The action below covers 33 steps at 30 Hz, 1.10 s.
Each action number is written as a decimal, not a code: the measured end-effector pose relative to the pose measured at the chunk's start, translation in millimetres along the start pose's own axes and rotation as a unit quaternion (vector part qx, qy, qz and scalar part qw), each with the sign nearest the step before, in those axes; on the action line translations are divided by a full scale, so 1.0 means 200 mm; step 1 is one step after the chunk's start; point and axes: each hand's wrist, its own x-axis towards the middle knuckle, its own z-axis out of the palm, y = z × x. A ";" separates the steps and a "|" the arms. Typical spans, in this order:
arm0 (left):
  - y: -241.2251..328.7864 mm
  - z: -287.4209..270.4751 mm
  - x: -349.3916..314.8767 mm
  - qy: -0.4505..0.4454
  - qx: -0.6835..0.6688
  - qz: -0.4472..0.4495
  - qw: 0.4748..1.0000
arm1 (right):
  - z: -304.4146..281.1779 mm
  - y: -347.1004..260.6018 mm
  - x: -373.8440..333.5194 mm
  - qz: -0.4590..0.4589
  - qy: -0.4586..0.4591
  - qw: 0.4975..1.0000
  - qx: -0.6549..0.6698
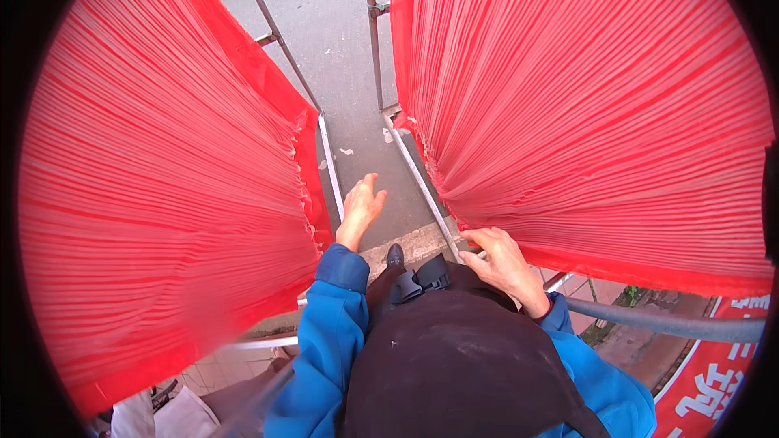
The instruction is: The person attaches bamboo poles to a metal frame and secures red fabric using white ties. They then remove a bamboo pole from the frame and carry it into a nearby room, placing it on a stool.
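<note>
Left hand (363, 204): held out over the gap between the two fabrics, fingers extended, thumb apart from them; nothing in it.
Right hand (505, 268): thumb and fingers apart, nothing seen in the grip; fingertips right at the lower edge of the right fabric, contact cannot be told.
Left red fabric (170, 170): big pleated sheet, fine folds, frayed inner edge; beside the left hand, apart from it.
Right red fabric (584, 105): same kind, folds fanning from the lower inner corner; plain red border along the bottom.
Rails: pale left rail (332, 166) and right rail (422, 182) run along the inner fabric edges, right one ending near the right hand.
Uprights: left pole (280, 28), right pole (374, 40), at the far end.
Pipe (673, 322): grey-blue, below the right fabric.
Clothing: blue sleeves (329, 320), dark apron (454, 365), black buckle (407, 285), dark shoe (395, 255).
Lower right: red banner (686, 401) with white characters.
Ground: grey pavement (324, 32).
</note>
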 end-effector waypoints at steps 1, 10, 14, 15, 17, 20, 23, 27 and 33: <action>-0.03 -0.01 0.06 0.026 -0.011 -0.015 0.999 | 0.00 0.02 0.09 -0.003 0.032 0.999 0.002; -0.22 0.20 0.58 0.015 -0.112 -0.083 0.990 | -0.04 0.37 0.47 0.085 0.132 0.982 0.105; -0.13 0.28 0.85 0.037 -0.126 -0.050 0.990 | -0.07 0.49 0.56 0.093 0.114 0.978 0.149; -0.08 0.28 0.92 0.037 -0.127 -0.042 0.990 | -0.07 0.50 0.58 0.094 0.106 0.977 0.159; 0.01 0.26 1.06 0.052 -0.143 -0.008 0.988 | -0.08 0.52 0.60 0.094 0.113 0.975 0.167; 0.14 0.22 1.30 0.087 -0.156 0.031 0.983 | -0.08 0.53 0.64 0.097 0.122 0.973 0.169; 0.25 0.19 1.54 0.111 -0.171 0.117 0.972 | -0.07 0.52 0.69 0.151 0.155 0.965 0.147; 0.34 0.23 1.81 0.094 -0.204 0.204 0.953 | -0.04 0.46 0.73 0.207 0.214 0.949 0.105; 0.31 0.24 2.16 0.017 -0.231 0.199 0.952 | 0.03 0.30 0.84 0.261 0.291 0.913 0.115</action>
